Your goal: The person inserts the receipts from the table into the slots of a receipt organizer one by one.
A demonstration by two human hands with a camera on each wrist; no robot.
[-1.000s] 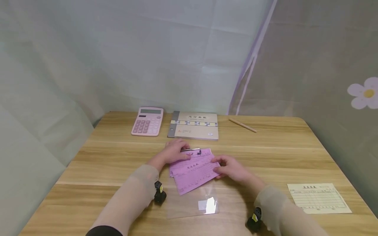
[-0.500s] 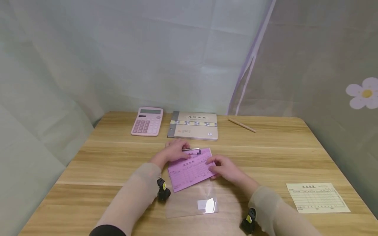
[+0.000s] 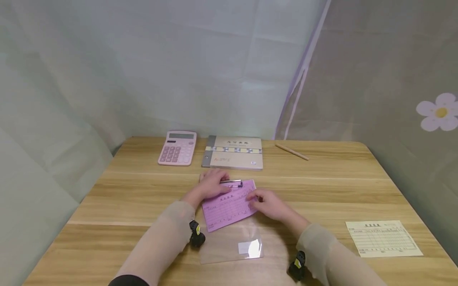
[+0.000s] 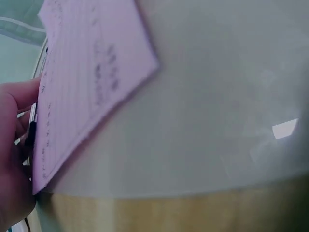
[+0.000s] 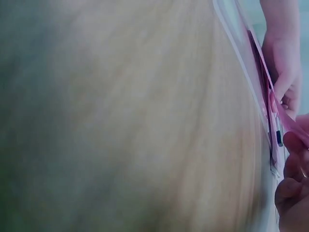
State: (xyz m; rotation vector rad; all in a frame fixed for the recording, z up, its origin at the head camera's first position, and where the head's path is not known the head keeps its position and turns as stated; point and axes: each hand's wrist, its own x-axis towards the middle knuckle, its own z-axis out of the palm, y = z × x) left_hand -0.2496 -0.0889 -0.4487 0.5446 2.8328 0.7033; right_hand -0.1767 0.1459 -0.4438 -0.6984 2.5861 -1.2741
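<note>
A transparent clipboard (image 3: 229,248) lies on the table with a metal clip (image 3: 234,182) at its far end. Pink printed slips (image 3: 229,210) are on its upper part, the top one slightly askew over the ones beneath. My left hand (image 3: 212,183) grips the clip end from the left, its thumb lying over the slips' far edge. At the right edge of the top slip, my right hand (image 3: 268,203) pinches the paper between thumb and fingers. In the right wrist view the pinched slip (image 5: 289,123) rises above the board.
A pink calculator (image 3: 177,147) and an account book (image 3: 233,153) sit along the table's back. A thin light-brown stick (image 3: 291,151) lies right of the book. On the right is a pale yellow printed slip (image 3: 384,238). Curtains hang behind the table (image 3: 125,238).
My right hand has moved left and slightly up with the top pink slip, which now overlaps the slips below more closely. My left hand stays at the clip.
</note>
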